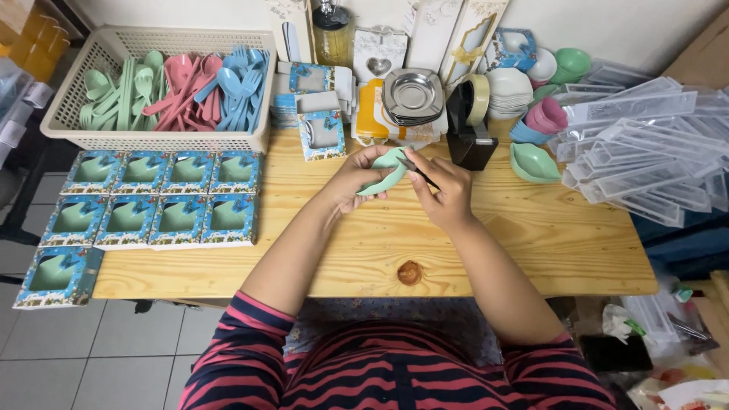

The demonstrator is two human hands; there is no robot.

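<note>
Hands meet above the middle of the wooden worktop: the left hand is closed around a pale green leaf-shaped dish, held just over the boards, while the right hand pinches a thin dark stick against the dish's rim. Off to the left lie rows of blue window boxes below a cream basket of green, pink and blue plastic cutlery; a black tape dispenser stands just beyond the hands, and clear plastic lids pile up at the right.
</note>
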